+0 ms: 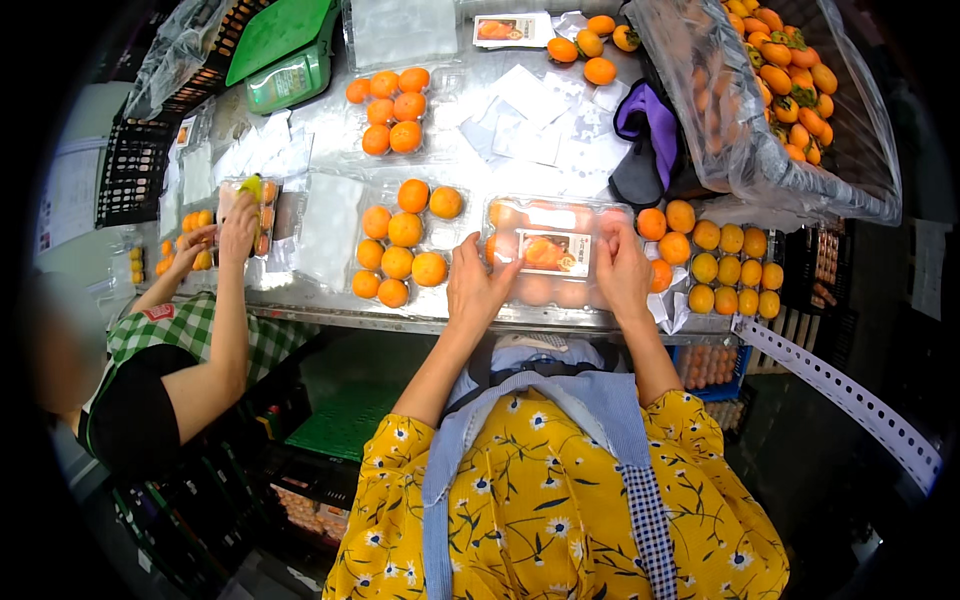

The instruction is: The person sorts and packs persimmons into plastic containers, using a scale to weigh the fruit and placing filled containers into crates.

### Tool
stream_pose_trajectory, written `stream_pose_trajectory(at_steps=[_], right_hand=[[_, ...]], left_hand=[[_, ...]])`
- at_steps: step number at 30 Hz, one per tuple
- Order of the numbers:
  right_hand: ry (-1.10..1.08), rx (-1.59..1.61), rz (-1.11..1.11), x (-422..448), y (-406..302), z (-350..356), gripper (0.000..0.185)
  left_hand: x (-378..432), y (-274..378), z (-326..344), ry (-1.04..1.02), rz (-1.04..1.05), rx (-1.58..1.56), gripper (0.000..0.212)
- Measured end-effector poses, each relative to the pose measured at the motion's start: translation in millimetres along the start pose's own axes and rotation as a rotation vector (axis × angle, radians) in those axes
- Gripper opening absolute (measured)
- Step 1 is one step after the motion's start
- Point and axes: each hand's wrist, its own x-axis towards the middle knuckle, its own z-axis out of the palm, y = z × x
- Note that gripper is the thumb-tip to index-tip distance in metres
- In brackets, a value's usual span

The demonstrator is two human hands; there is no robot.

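A clear plastic clamshell box of orange persimmons lies lid down at the table's front edge, a printed label card showing under its lid. My left hand grips its left side, thumb on the lid. At its right side my right hand holds the rim with bent fingers. Left of the box, loose persimmons sit in an open clear tray. More persimmons lie just right of my right hand, beside a filled tray of yellower persimmons.
A plastic-lined crate of persimmons stands back right, near a purple and black cloth item. A green scale stands back left. At the left, a co-worker's hands work over another box. Paper sheets lie behind my box.
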Motion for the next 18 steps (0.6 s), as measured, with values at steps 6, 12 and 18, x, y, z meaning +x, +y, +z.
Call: stream_pose_trajectory(at_steps=[6, 12, 18], right_hand=[[-0.015, 0.204, -0.084, -8, 8, -10, 0.020], [-0.357, 0.660, 0.088, -37, 20, -23, 0.011], [-0.866, 0.937, 0.434, -90, 27, -29, 0.021]], left_hand=[[-1, -16, 5, -0.243, -0.293, -0.383, 0.087], [10, -15, -3, -0.443, -0.489, -0.711, 0.077], [10, -6, 2, -0.662, -0.589, -1.093, 0.047]])
